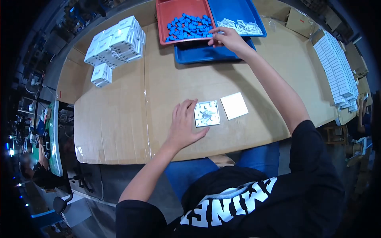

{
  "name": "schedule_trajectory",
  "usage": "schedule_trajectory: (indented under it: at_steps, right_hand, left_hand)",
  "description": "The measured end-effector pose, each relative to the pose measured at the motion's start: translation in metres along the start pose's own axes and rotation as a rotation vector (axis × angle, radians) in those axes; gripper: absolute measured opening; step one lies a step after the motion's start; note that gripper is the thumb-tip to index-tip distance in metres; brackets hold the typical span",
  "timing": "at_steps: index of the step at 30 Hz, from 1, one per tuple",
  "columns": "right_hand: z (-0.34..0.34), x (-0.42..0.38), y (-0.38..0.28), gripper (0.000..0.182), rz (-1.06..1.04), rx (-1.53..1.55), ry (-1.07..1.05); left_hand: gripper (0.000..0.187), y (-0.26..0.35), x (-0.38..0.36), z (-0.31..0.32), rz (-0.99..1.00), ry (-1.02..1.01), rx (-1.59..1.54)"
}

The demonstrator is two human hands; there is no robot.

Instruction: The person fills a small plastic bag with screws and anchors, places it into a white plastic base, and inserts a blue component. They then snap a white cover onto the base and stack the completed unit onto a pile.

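My left hand (183, 126) lies on the cardboard surface with its fingers stretched out. Its fingertips and thumb rest against the left side of an open white square plastic housing (207, 114), whose inner parts face up. Just right of that lies a plain white square plate (234, 106). My right hand (228, 39) is raised at the front edge of the trays, fingers curled in a pinch; what they hold, if anything, is too small to make out. Beyond it are small blue plastic pieces (188, 27) and small white plastic pieces (240, 27).
A red tray (162, 23) and a blue tray (256, 14) stand side by side over another blue tray (190, 58). Stacked white boxed units (117, 41) stand at the left; a long row of white units (334, 65) lines the right. Another person (43, 172) sits far left.
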State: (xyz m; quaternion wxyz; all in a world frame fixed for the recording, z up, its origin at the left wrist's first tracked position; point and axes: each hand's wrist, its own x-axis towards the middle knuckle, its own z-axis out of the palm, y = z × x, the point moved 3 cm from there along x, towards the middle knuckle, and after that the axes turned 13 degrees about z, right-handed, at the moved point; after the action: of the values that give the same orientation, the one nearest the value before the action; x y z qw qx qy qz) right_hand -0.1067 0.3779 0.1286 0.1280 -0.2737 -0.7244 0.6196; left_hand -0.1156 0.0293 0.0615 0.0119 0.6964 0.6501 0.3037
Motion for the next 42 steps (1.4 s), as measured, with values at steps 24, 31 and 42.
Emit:
schedule_trajectory:
  at_steps: [24,31,42]
  right_hand:
    - [0.011,0.142,-0.052,0.029,-0.106,0.461,0.077]
    - [-0.013,-0.002,-0.098,0.034,-0.206,0.772,-0.245]
    - [-0.014,-0.155,-0.112,0.048,-0.297,0.92,-0.395]
  left_hand:
    - [0.085,-0.006,0.0,0.001,-0.013,-0.061,-0.055]
    - [0.084,-0.002,0.001,0.004,0.019,-0.08,-0.021]
    - [0.079,0.008,0.001,0.003,0.072,0.009,0.004]
